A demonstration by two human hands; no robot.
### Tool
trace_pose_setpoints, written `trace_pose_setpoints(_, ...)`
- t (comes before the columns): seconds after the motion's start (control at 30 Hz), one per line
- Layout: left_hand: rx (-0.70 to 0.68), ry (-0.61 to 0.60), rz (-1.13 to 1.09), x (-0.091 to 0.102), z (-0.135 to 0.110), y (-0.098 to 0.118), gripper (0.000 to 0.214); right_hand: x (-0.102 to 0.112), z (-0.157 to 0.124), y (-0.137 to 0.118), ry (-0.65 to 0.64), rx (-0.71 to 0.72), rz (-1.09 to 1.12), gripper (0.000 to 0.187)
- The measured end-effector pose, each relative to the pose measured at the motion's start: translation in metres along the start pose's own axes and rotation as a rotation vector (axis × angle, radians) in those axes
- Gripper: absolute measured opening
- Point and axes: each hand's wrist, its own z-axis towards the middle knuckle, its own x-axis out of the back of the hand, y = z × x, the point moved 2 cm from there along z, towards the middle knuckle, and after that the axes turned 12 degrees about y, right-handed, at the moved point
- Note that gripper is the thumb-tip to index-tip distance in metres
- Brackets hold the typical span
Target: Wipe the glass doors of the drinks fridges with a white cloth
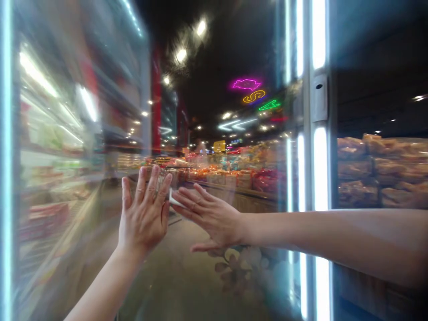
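At the near centre, the left hand (144, 217) and right hand (210, 217) lie flat, fingers spread and holding nothing, against a reflective clear glass cooler door (234, 178); the step appears to be pushing it, requiring steady even pressure.

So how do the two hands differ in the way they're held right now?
The left hand stands upright, fingers pointing up, while the right hand lies sideways, fingers pointing left. The left forearm rises from the bottom of the picture; the right one reaches in from the right edge. Both are bare, open and flat, fingers spread, seemingly against a glass door that mirrors the shop.
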Motion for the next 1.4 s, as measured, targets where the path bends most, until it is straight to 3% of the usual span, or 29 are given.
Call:
trace_pose_setpoints(0.07, 0.0, 0.002, 0.0, 0.0, 0.0, 0.0, 0.074, 0.004, -0.008, 0.011, -0.019, 0.032, 0.001, 0.103)
trace_pose_setpoints(0.1, 0.001, -0.002, 0.001, 0.0, 0.0, 0.0, 0.074, 0.01, -0.004, 0.029, 0.011, -0.032, -0.037, 0.101)
trace_pose_setpoints(0.17, 0.002, -0.013, 0.004, 0.0, 0.0, 0.001, 0.074, 0.027, 0.012, 0.075, 0.108, -0.256, -0.142, 0.094)
trace_pose_setpoints(0.23, -0.001, -0.023, 0.006, 0.0, 0.0, 0.001, 0.074, 0.037, 0.027, 0.104, 0.205, -0.451, -0.221, 0.086)
trace_pose_setpoints(0.27, -0.001, -0.025, 0.008, 0.0, 0.0, 0.002, 0.074, 0.038, 0.03, 0.104, 0.228, -0.474, -0.226, 0.086)
trace_pose_setpoints(0.33, -0.002, -0.023, 0.014, 0.0, 0.0, 0.002, 0.073, 0.028, 0.024, 0.079, 0.213, -0.385, -0.182, 0.096)
trace_pose_setpoints(0.43, -0.006, -0.01, 0.02, 0.0, 0.0, 0.002, 0.074, 0.004, -0.001, 0.018, 0.051, -0.018, -0.024, 0.113)
trace_pose_setpoints(0.5, -0.006, -0.008, 0.016, 0.0, 0.0, 0.002, 0.075, -0.002, -0.01, 0.003, -0.027, 0.133, 0.039, 0.111)
trace_pose_setpoints(0.57, -0.002, -0.01, 0.009, 0.0, 0.0, 0.001, 0.077, 0.005, -0.002, 0.022, -0.001, 0.05, -0.004, 0.106)
trace_pose_setpoints(0.67, 0.016, -0.016, 0.005, 0.0, 0.0, 0.0, 0.079, 0.021, 0.022, 0.065, 0.162, -0.297, -0.158, 0.096)
trace_pose_setpoints(0.73, 0.034, -0.021, -0.006, -0.001, 0.0, 0.0, 0.081, 0.02, 0.027, 0.064, 0.209, -0.368, -0.195, 0.096)
trace_pose_setpoints(0.87, 0.043, -0.006, -0.037, -0.003, -0.001, 0.0, 0.081, -0.005, 0.003, 0.002, 0.054, -0.038, -0.046, 0.108)
trace_pose_setpoints(0.93, 0.023, -0.008, -0.034, -0.003, -0.002, -0.001, 0.08, -0.011, -0.006, -0.011, -0.033, 0.101, 0.026, 0.106)
trace_pose_setpoints(1.0, -0.023, -0.028, -0.029, -0.001, -0.004, -0.005, 0.081, -0.003, 0.002, 0.008, -0.031, 0.052, 0.011, 0.103)
trace_pose_setpoints(1.13, -0.119, -0.08, -0.043, 0.012, -0.008, -0.025, 0.083, 0.028, 0.043, 0.079, 0.138, -0.335, -0.13, 0.093)
trace_pose_setpoints(1.2, -0.068, -0.075, -0.016, 0.022, -0.01, -0.042, 0.081, 0.03, 0.051, 0.081, 0.185, -0.39, -0.16, 0.091)
trace_pose_setpoints(1.27, 0.047, -0.05, 0.028, 0.033, -0.012, -0.059, 0.076, 0.018, 0.043, 0.05, 0.154, -0.247, -0.13, 0.096)
trace_pose_setpoints(1.33, 0.135, -0.035, 0.048, 0.039, -0.015, -0.073, 0.07, -0.001, 0.027, 0.003, 0.055, 0.08, -0.05, 0.1)
trace_pose_setpoints(1.4, 0.161, -0.016, 0.052, 0.042, -0.018, -0.079, 0.064, -0.015, 0.019, -0.028, -0.034, 0.368, 0.015, 0.099)
